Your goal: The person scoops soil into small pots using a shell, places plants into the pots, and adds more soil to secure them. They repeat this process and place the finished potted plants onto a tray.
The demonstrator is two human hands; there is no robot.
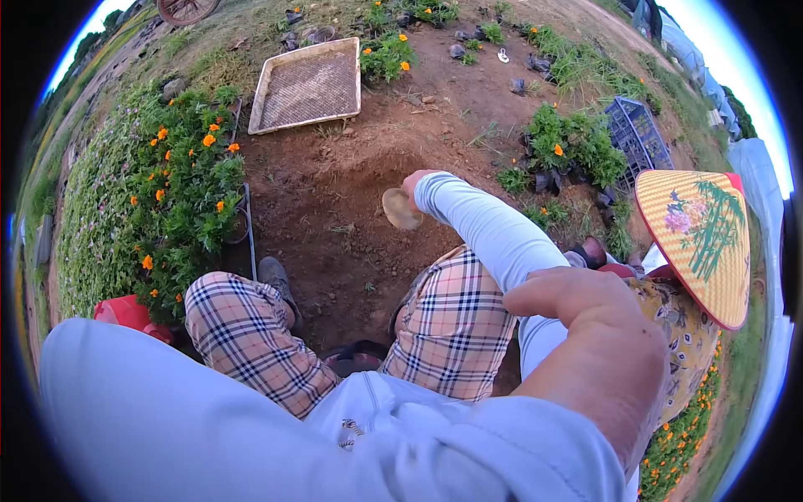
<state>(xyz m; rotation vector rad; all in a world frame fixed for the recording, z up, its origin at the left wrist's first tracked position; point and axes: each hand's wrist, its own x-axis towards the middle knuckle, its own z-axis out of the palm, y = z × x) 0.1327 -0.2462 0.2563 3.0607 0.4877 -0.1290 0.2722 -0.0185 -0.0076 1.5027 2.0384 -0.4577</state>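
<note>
Here, the right hand (pixel 569 294) hovers over the knee (pixel 456 322), fingers curled in, nothing visible in them; beyond the knee, a co-worker's hand (pixel 416 181) grips a scoop (pixel 401 209).

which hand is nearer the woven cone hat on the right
Right. The right hand sits just left of the hat, closer to the camera and not touching it; the left hand is out of view.

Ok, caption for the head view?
Crouched on bare soil beside marigolds: right hand curled near the knee, a white-sleeved hand ahead holding a tan disc.
</note>
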